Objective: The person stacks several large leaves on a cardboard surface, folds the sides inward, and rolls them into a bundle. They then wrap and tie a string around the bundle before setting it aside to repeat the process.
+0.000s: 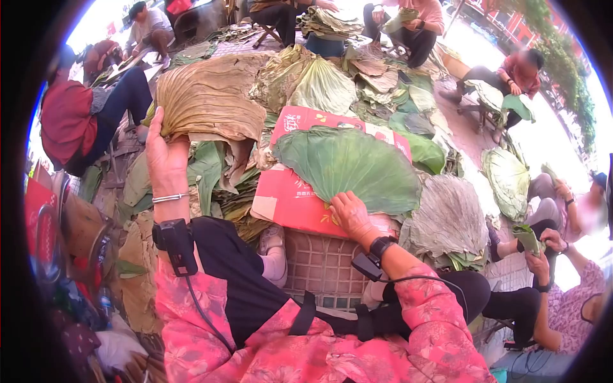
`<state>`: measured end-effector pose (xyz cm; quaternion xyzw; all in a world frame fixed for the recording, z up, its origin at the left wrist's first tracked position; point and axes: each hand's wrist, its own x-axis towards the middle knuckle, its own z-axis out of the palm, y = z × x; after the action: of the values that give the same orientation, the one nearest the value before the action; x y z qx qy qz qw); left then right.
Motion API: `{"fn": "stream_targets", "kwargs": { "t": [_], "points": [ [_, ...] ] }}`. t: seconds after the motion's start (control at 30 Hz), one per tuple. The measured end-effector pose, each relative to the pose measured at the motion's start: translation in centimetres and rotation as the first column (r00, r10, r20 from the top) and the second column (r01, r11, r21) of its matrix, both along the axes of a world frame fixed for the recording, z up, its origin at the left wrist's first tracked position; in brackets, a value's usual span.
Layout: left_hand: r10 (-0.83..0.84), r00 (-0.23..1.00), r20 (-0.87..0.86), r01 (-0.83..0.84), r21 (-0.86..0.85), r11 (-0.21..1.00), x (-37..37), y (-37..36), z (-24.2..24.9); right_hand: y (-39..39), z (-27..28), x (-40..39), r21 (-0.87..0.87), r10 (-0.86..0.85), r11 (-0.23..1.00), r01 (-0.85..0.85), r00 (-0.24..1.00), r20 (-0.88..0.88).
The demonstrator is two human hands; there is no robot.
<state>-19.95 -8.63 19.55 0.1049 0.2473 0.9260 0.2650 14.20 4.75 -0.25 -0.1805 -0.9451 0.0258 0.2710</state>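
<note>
My left hand [167, 153] is closed on the left edge of a stack of brown dried lotus leaves [211, 92], its thumb upright and its other fingers partly hidden by the leaves. A green lotus leaf [351, 166], folded into a fan shape, lies over a red cardboard box [287, 198] in front of me. At the narrow lower end of this leaf, my right hand [352, 218] pinches it with bent fingers. The box rests on top of a plastic crate [322, 262] between my legs.
Piles of pale and green leaves [319, 83] spread beyond the box. A greyish dried leaf [447, 217] lies to the right. Several people sit around the heap, one in red [67, 118] at left and one handling a folded leaf [529, 239] at right. Bags [118, 348] stand lower left.
</note>
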Motion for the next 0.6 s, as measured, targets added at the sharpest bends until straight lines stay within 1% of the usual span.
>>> {"fn": "stream_targets", "kwargs": {
  "t": [0.1,0.17,0.2,0.3,0.33,0.37,0.4,0.43,0.5,0.53,0.57,0.6],
  "points": [
    [-0.034,0.999,-0.018,0.034,-0.009,0.999,1.0,0.2,0.0,-0.8,0.3,-0.9,-0.044,0.032,0.999,-0.032,0.999,-0.016],
    [-0.058,0.997,-0.059,0.057,-0.017,0.998,1.7,0.4,0.1,-1.4,-0.1,-1.3,-0.052,0.074,0.996,-0.070,0.995,0.066],
    [-0.102,0.987,-0.127,0.103,0.003,0.995,1.6,0.6,-0.5,-1.7,-0.2,-1.4,-0.055,0.096,0.994,-0.091,0.990,0.105],
    [-0.024,0.947,-0.321,0.023,-0.008,1.000,3.6,1.7,0.0,-2.4,0.3,-1.5,-0.200,0.064,0.978,-0.061,0.998,0.007],
    [-0.006,0.914,-0.406,0.010,0.008,1.000,5.1,1.9,1.0,-2.5,0.6,-1.3,-0.264,0.021,0.964,-0.037,0.998,-0.064],
    [-0.001,0.864,-0.504,0.015,0.025,1.000,5.1,2.7,1.1,-2.6,1.0,-1.1,-0.329,-0.022,0.944,-0.024,0.991,-0.135],
    [0.029,0.815,-0.579,-0.039,-0.006,0.999,5.4,3.4,1.3,-2.5,1.6,-1.5,-0.389,-0.062,0.921,-0.024,0.976,-0.208],
    [0.054,0.760,-0.648,-0.093,-0.026,0.995,6.3,4.2,2.0,-2.3,2.5,-1.9,-0.476,-0.113,0.879,-0.008,0.968,-0.225],
    [0.011,0.510,-0.860,-0.216,-0.115,0.970,8.7,5.7,3.2,-1.7,4.6,-1.5,-0.639,-0.233,0.769,0.037,0.946,-0.225],
    [-0.043,0.352,-0.935,-0.226,-0.129,0.965,10.4,6.4,3.8,-1.3,6.4,-1.3,-0.751,-0.288,0.661,-0.002,0.923,-0.256],
    [-0.100,0.185,-0.978,-0.243,-0.144,0.959,12.0,7.0,4.0,-0.4,7.0,-1.2,-0.805,-0.349,0.589,-0.069,0.877,-0.331],
    [-0.207,0.060,-0.976,-0.264,-0.216,0.940,13.7,7.7,3.2,0.5,7.4,-1.0,-0.845,-0.411,0.514,-0.147,0.823,-0.393]
  ]
}}
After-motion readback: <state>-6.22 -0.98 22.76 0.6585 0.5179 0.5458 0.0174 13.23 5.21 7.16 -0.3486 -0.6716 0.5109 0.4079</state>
